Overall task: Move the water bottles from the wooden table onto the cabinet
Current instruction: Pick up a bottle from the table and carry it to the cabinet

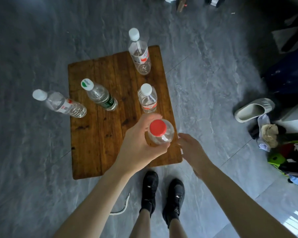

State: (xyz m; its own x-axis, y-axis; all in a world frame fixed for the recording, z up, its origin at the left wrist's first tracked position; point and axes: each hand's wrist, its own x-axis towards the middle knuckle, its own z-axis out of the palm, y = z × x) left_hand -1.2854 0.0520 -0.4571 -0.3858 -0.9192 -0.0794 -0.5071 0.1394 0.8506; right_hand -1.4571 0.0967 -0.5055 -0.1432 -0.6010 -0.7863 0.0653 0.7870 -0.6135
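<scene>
A low wooden table point(100, 134) stands on the grey floor below me. My left hand point(138, 143) grips a clear bottle with a red cap point(159, 131) near the table's front right corner. My right hand point(191, 152) hovers just to the right of that bottle with relaxed fingers, holding nothing. Upright on the table are a tall white-capped bottle point(139, 52) at the far right, a small white-capped bottle point(147, 98) in the middle right, a green-labelled bottle point(100, 95) in the middle, and a white-capped bottle point(60, 103) at the left edge. The cabinet is not in view.
My two black shoes point(162, 193) stand just in front of the table. A white cord point(122, 206) lies on the floor to their left. A pale slipper point(253, 110) and a heap of clothes and bags point(286, 152) lie at the right.
</scene>
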